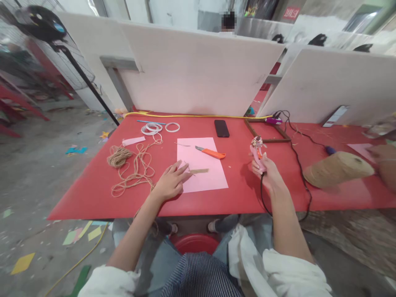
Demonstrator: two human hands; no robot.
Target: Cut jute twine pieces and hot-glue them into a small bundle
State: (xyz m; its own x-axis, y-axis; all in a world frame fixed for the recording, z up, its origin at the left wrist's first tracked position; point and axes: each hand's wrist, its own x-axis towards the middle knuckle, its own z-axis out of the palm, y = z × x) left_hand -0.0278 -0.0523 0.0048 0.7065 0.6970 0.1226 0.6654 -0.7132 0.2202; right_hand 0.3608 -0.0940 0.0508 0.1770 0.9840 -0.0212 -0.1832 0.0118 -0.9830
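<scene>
Left hand [170, 182] open, palm down, fingers spread, resting on the near left of the pink paper [206, 175]; it grips nothing, and the fingertips lie just beside a twine tuft [199, 170] at the sheet's centre. Whether they pin its strands cannot be told. Right hand [266, 168] closed around a pink glue gun [257, 154], held upright at 3 o'clock from the sheet, its cord [297, 173] trailing over the red table [93, 202]. At 12 o'clock from the sheet: phone [222, 128]. On the sheet's upper edge: orange cutter [213, 154]. At 9 o'clock: loose twine [136, 173]. At 10 o'clock: tape rings [152, 128]. At 2 o'clock: wooden frame [267, 130]. Far right: twine spool [338, 169], and another person's hand [380, 154].
</scene>
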